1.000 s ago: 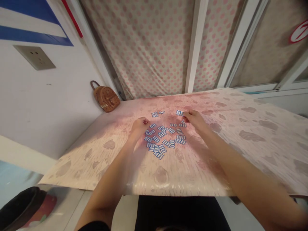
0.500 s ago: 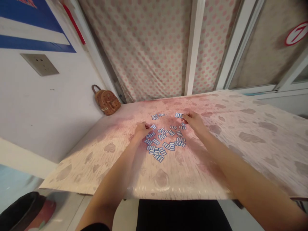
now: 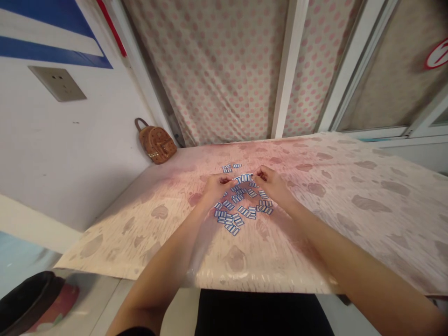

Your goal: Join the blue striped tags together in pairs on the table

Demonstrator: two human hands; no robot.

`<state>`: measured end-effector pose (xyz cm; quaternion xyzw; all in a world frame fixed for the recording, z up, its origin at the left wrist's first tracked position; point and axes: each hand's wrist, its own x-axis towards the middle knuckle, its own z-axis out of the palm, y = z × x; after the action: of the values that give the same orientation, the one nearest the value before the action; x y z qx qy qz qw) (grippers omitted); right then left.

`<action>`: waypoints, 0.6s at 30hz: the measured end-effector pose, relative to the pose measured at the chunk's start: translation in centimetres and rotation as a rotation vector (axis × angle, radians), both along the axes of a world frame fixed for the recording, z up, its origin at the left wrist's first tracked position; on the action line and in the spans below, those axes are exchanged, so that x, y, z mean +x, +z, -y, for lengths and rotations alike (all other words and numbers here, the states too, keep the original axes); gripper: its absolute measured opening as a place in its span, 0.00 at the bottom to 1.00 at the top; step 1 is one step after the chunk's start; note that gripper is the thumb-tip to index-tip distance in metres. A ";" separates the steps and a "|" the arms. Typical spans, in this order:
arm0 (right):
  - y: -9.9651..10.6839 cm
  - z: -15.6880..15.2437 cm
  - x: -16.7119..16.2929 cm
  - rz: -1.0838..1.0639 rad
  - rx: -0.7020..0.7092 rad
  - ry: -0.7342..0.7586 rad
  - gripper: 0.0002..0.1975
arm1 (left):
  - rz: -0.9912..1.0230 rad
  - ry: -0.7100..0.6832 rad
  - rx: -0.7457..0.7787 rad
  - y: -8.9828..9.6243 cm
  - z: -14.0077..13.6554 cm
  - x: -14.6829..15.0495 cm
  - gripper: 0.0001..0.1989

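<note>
Small white cards with blue-edged stripes [image 3: 229,219] lie scattered and partly overlapping on the patterned tablecloth. Above the pile, my left hand [image 3: 217,186] pinches the left end of a striped card [image 3: 238,180]. From the other side my right hand [image 3: 271,183] grips another striped card [image 3: 247,177] between thumb and fingers. The two cards meet or overlap between the hands; whether they are joined I cannot tell. A few more cards [image 3: 227,170] form a little group beyond my left hand.
The table [image 3: 350,224] has a leaf-patterned cloth and ends close to my body. A small brown backpack [image 3: 158,143] leans against the wall at the back left. Polka-dot curtains [image 3: 217,70] hang behind the table. A dark-and-red container [image 3: 45,298] stands on the floor at lower left.
My hands have come together over the pile. The right hand moved left with its card, and the left hand moved slightly right with its own, so the cards now meet.
</note>
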<state>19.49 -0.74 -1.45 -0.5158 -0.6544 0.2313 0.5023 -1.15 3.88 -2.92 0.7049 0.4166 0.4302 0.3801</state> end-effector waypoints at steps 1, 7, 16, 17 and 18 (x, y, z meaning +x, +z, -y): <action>0.0 0.1 -0.1 0.014 0.003 -0.003 0.05 | -0.020 0.001 0.011 0.0 0.1 0.0 0.15; -0.4 0.1 -0.4 0.078 0.032 -0.034 0.04 | 0.035 -0.041 -0.053 0.5 0.9 0.4 0.17; -0.2 0.7 -0.9 0.090 0.045 -0.004 0.04 | 0.125 -0.036 -0.199 1.1 2.2 1.4 0.19; -0.2 0.7 -0.9 0.096 0.049 -0.001 0.04 | 0.133 -0.038 -0.202 1.2 2.2 1.5 0.19; -0.1 0.8 -1.0 0.104 0.053 0.003 0.04 | 0.140 -0.041 -0.203 1.2 2.2 1.5 0.19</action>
<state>18.53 -1.50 -1.58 -0.5128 -0.6861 0.1876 0.4808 0.34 1.66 -1.71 0.6395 0.4158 0.4262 0.4864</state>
